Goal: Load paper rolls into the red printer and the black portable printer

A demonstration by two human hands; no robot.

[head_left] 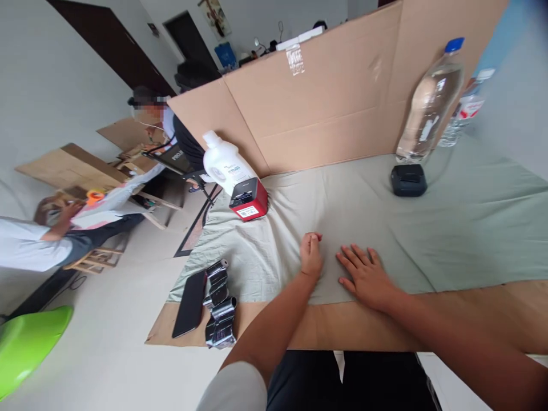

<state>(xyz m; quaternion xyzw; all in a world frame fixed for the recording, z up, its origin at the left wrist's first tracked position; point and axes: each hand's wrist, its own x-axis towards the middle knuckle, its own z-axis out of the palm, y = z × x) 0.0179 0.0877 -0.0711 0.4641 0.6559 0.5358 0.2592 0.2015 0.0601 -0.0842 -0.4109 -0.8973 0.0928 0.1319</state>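
My left hand (311, 254) rests on the pale green cloth (342, 200), curled into a fist with the thumb on top; nothing shows in it. Beside it, my right hand (369, 278) lies palm down with fingers spread, holding nothing. The two hands are apart. Left of them stands a red and black box-shaped device (259, 201) with a white label. A dark phone-like slab (188, 305) and crumpled strips of shiny black film on rolls (222, 314) lie at the near left corner. Further back on the right sits a small black device (409, 180).
A white jug (229, 165) stands behind the red device. A tall clear bottle (432, 108) with a blue cap and a smaller bottle (464, 114) stand far right. A cardboard wall (325, 97) closes the back. Two people (29, 242) sit at the left.
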